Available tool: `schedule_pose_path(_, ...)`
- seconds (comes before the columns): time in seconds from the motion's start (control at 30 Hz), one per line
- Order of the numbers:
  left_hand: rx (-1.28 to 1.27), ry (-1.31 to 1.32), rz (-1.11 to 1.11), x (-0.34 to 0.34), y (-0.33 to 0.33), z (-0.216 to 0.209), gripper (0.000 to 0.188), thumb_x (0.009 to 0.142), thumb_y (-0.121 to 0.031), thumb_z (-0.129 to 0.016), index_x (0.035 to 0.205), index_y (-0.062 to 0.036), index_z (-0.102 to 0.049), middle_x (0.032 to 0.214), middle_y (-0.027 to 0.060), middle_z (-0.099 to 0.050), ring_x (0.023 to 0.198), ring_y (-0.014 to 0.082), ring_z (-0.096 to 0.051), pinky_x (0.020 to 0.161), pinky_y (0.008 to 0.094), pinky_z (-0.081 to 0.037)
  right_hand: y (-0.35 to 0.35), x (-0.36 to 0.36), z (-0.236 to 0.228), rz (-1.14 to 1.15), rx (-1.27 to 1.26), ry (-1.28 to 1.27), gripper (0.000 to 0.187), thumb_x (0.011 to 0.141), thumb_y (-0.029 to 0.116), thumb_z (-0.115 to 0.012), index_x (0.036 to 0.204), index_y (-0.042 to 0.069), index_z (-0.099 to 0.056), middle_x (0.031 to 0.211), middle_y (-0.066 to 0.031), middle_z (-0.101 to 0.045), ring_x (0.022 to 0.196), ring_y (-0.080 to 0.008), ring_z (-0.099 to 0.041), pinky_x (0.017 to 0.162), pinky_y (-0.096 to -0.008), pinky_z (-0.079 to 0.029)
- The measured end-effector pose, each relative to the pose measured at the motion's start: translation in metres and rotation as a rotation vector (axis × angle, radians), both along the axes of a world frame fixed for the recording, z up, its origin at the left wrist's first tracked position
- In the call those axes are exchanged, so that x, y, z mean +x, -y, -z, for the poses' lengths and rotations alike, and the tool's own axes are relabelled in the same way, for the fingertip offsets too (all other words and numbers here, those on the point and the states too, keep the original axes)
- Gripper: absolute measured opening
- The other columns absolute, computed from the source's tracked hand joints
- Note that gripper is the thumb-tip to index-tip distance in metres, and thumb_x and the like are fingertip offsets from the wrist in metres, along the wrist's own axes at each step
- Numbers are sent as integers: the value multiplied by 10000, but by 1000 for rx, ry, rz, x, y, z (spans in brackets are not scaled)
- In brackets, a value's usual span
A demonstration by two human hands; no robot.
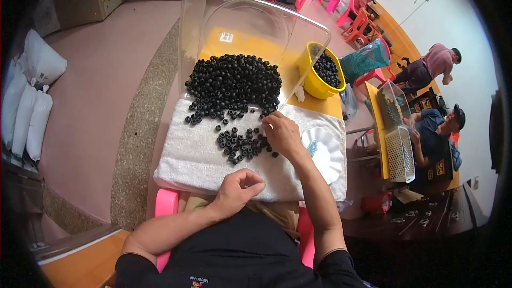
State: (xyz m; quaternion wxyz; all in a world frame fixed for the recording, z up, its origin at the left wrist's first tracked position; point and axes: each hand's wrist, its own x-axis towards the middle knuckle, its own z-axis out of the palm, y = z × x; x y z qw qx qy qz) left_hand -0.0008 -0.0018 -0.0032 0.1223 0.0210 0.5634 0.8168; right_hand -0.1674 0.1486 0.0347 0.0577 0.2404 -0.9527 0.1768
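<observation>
A large heap of small round black pieces with holes [234,82] lies in a clear plastic bin [213,13] that is open toward me. A smaller group of black pieces [240,144] is spread on the white towel [186,154] in front of it. My right hand [282,134] reaches over the towel at the bin's near right corner, fingertips together and pointing down beside the pieces; what they pinch is hidden. Close to the towel's front edge, my left hand [240,189] is curled with thumb and forefinger close together. I cannot see anything in it.
At the back right stands a yellow tub [320,82] holding more black pieces. A white scalloped plate [325,154] with small bluish bits sits right of my right forearm. White sacks [34,112] line the left side. A co-worker [434,133] sits at another table on the right.
</observation>
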Motion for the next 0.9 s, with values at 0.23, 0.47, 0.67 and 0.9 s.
schedule_pose_path(0.23,0,3,-7,-1,-1,-1,108,901,-79,-681,960,-19,-614,830,13,-637,727,60,-580,669,215,-492,8,9,-12,-93,20,121,168,854,189,-631,952,74,-706,951,-126,-663,872,-342,-650,769,-424,-513)
schedule_pose_path(0.47,-4,29,3,-1,1,0,118,897,-77,-685,970,-14,-616,833,16,-641,733,63,-592,678,218,-502,15,11,-9,-77,76,171,192,827,223,-659,937,68,-688,942,-145,-657,909,-348,-643,790,-440,-510)
schedule_pose_path(0.67,50,46,-2,-1,0,1,116,897,-90,-689,957,-20,-620,836,22,-643,727,75,-600,675,223,-507,2,20,-1,-85,-131,134,155,793,108,-708,927,43,-668,934,-136,-661,865,-293,-654,726,-370,-519)
schedule_pose_path(0.9,262,152,-127,-3,0,-3,181,926,-121,-656,1062,-31,-579,913,44,-648,757,95,-623,695,249,-536,-12,79,-15,-271,-609,176,146,853,-34,-655,993,4,-657,938,-116,-665,857,-198,-648,737,-303,-507)
